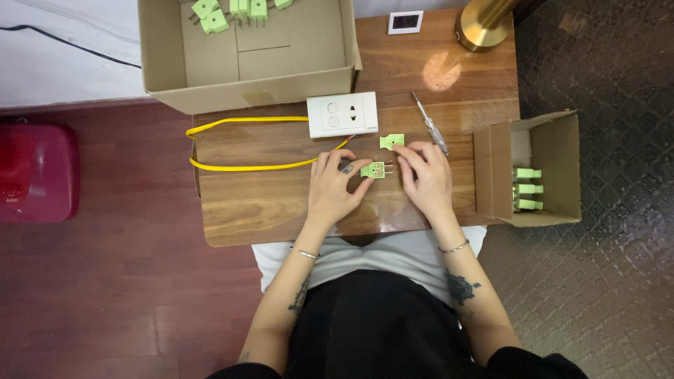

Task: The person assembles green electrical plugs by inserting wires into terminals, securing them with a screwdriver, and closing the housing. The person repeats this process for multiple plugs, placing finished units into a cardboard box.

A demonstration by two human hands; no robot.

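We see the left hand point(335, 184) pinching an opened green plug point(373, 169) mid-table while the right hand point(425, 175), fingers loose, touches its green cover point(392, 141), hemmed between a large box point(246, 84) behind and a small box point(526, 168) at the wooden table's point(267, 203) right edge, over dark floor.

Big open brown cardboard box point(309, 49) at table's far left edge. Smaller brown cardboard box point(495, 172) open, on its side at right edge. Small white-framed dark screen point(405, 22) near far edge.
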